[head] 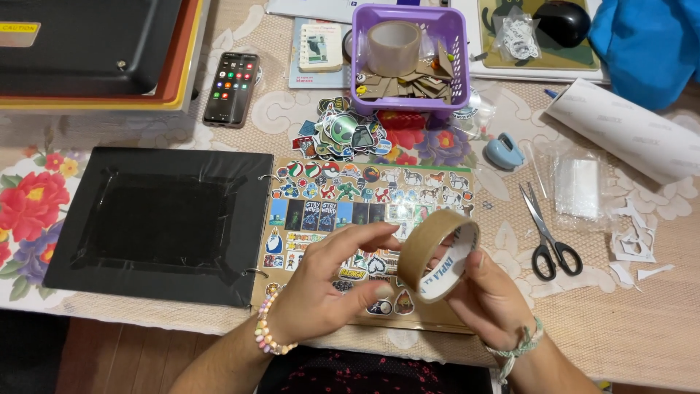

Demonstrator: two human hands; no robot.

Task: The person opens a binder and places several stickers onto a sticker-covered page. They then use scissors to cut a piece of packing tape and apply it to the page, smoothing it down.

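- Flowered cloth covers the table [642, 328], crowded with craft things.
- Largest is the open ring binder [157, 222], its black cover lying left of the sticker page [350, 211].
- Beyond the sticker page stands a purple basket [408, 62] holding a second tape roll and cardboard scraps; a phone [230, 88] lies to the basket's left.
- Right of the sticker page lie black-handled scissors [550, 237].
- Over the sticker page's near edge I hold the brown tape roll [436, 255]: my right hand [492, 295] is curled around it from below, my left hand [324, 288] has thumb and fingertip pinching at its rim.
- I judge I'm hunting the tape's loose end; peeling it calls for a fingernail catching the edge while the roll stays steady.
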